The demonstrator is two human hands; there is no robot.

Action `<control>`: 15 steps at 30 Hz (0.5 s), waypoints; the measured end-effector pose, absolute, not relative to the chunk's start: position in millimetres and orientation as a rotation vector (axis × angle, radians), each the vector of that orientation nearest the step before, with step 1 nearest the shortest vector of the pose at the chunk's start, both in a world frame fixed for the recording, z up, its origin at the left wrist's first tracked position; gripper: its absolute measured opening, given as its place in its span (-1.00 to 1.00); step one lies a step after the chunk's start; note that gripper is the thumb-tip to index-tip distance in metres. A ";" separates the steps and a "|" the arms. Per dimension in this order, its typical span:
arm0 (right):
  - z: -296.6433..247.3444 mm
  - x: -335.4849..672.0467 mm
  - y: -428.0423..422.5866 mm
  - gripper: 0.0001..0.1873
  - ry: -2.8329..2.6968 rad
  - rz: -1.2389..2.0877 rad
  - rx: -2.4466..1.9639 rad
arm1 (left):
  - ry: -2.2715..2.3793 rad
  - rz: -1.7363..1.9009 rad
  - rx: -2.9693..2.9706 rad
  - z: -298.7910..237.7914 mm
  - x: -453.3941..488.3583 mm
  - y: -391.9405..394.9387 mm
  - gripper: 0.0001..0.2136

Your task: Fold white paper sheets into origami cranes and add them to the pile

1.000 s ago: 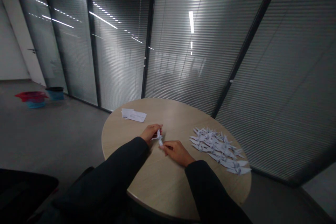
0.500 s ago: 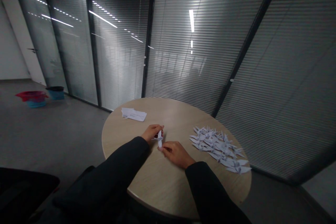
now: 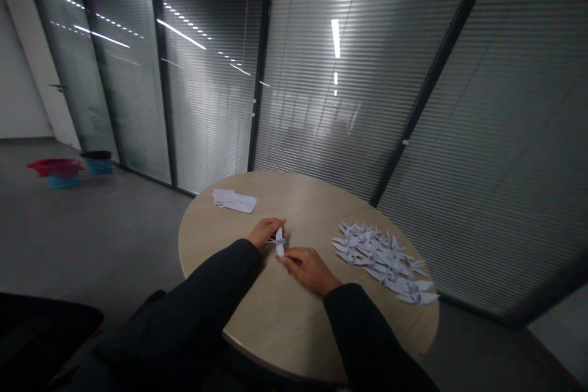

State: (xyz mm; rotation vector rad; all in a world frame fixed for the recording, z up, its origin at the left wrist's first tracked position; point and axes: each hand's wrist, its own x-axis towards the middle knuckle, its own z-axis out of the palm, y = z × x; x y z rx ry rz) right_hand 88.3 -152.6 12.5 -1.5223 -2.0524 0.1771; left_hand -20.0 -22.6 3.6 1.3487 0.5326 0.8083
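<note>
A white folded paper crane (image 3: 280, 242) is held between my two hands over the middle of the round table. My left hand (image 3: 266, 231) pinches the wing on its far side. The near wing is gripped by the thumb and fingers of my right hand (image 3: 310, 268). Thin pointed ends of the paper stick out to either side between the wings. To the right, many similar paper cranes (image 3: 379, 257) lie in a crowded group on the table.
The round wooden table (image 3: 294, 190) stands close to a glass partition with blinds (image 3: 321, 104). A small stack of white paper (image 3: 235, 200) lies at its far left. Two bins, one red-lined (image 3: 59, 173) and one blue (image 3: 97, 162), stand on the floor. A dark chair-like shape (image 3: 46, 331) is at lower left.
Almost nothing differs. Both hands keep hold of the paper crane in the same place, and its wings have shifted very slightly.
</note>
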 end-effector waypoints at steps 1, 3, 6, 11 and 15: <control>12.5 88.5 -152.6 -0.63 -2.052 0.171 -1.515 | 0.525 0.815 1.348 2.5 -19.7 -21.8 -0.67; 12.6 88.8 -152.7 -0.66 -2.047 0.167 -1.494 | 0.511 0.834 1.347 0.7 -19.2 -20.2 -0.68; 13.0 89.3 -152.7 -0.72 -2.031 0.184 -1.473 | 0.513 0.848 1.341 -1.2 -18.6 -18.6 -0.71; 14.0 89.6 -152.9 -0.73 -2.000 0.187 -1.470 | 0.515 0.849 1.329 -1.1 -18.7 -19.3 -0.73; 14.4 89.4 -152.9 -0.72 -2.005 0.193 -1.488 | 0.519 0.852 1.333 1.3 -20.1 -20.9 -0.71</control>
